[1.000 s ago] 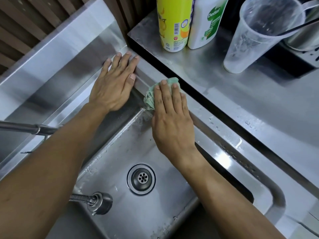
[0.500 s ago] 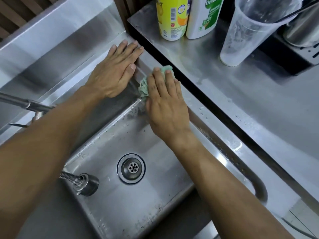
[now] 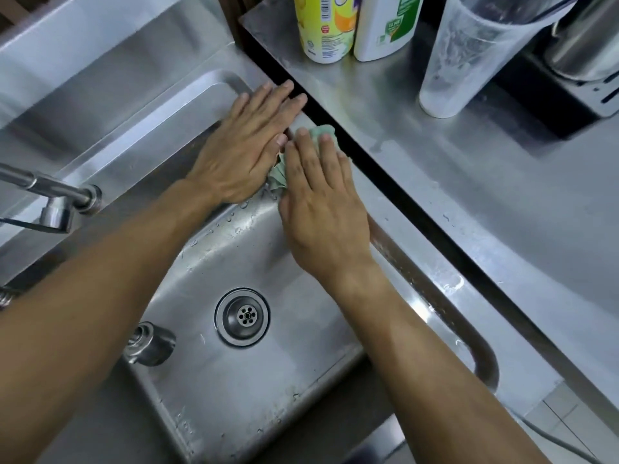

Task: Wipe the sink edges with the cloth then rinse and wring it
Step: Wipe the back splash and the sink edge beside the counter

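Pressing flat on the green cloth (image 3: 317, 132) is the right hand (image 3: 321, 209), fingers stretched out on top rather than curled around it, pinning it to the sink (image 3: 214, 373) rim near the upper middle of the frame. The left hand (image 3: 248, 145) is lying open, palm down, on the rim's corner just beside it, gripping nothing. The drain (image 3: 246, 317) is sitting lower center, the faucet (image 3: 57, 202) at the left edge, and two bottles (image 3: 326, 28) plus a plastic cup (image 3: 462, 58) are standing on the counter (image 3: 485, 182) up top.
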A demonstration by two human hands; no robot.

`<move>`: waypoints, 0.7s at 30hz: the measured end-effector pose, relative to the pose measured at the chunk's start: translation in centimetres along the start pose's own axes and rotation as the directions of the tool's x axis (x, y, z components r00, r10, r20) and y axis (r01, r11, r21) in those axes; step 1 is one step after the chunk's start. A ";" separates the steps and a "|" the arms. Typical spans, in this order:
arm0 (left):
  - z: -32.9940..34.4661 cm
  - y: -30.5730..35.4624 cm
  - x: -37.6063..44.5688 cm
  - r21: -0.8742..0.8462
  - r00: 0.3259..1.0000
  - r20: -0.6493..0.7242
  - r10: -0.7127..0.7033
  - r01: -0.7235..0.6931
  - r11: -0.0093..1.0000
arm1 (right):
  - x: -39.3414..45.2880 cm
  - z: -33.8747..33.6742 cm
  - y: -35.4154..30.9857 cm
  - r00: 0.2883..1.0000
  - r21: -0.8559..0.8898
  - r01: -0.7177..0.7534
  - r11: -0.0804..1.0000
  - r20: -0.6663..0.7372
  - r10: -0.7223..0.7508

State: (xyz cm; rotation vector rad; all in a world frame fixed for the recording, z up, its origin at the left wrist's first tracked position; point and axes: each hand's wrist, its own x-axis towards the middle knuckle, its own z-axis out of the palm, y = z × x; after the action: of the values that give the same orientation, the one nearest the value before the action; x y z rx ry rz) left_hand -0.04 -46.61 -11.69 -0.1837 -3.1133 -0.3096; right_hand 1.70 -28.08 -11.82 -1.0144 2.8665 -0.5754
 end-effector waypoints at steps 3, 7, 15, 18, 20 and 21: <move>0.1 0.1 0.0 0.002 1.000 -0.004 -0.010 0.010 1.000 | -2.3 -0.3 1.0 1.000 -0.043 0.027 0.999 0.015 -0.026; 0.1 0.5 -0.1 0.008 1.000 -0.013 -0.024 0.025 1.000 | -4.3 -0.8 2.0 0.999 -0.051 0.026 0.998 0.022 -0.024; -0.1 0.8 0.1 0.011 0.999 0.005 -0.043 0.043 0.999 | -5.0 -1.4 2.0 0.997 -0.033 0.040 0.999 0.064 -0.037; -0.2 0.9 0.0 0.019 0.999 -0.002 -0.047 0.047 0.999 | -9.2 -2.0 2.9 0.999 -0.046 -0.004 0.999 0.041 0.005; -0.2 1.1 0.0 0.018 0.999 -0.012 -0.049 0.049 0.999 | -7.9 -1.9 2.7 0.999 -0.032 -0.016 0.999 0.039 0.017; -0.2 1.2 -0.1 0.016 0.999 -0.014 -0.052 0.052 0.999 | -6.4 -1.8 2.3 0.999 -0.016 -0.021 1.000 0.043 0.021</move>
State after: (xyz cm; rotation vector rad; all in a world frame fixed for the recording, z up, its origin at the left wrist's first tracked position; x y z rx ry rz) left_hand 0.16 -45.53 -11.23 -0.1001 -3.1100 -0.2843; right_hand 5.05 -21.87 -11.54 -0.9852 2.8452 -0.5242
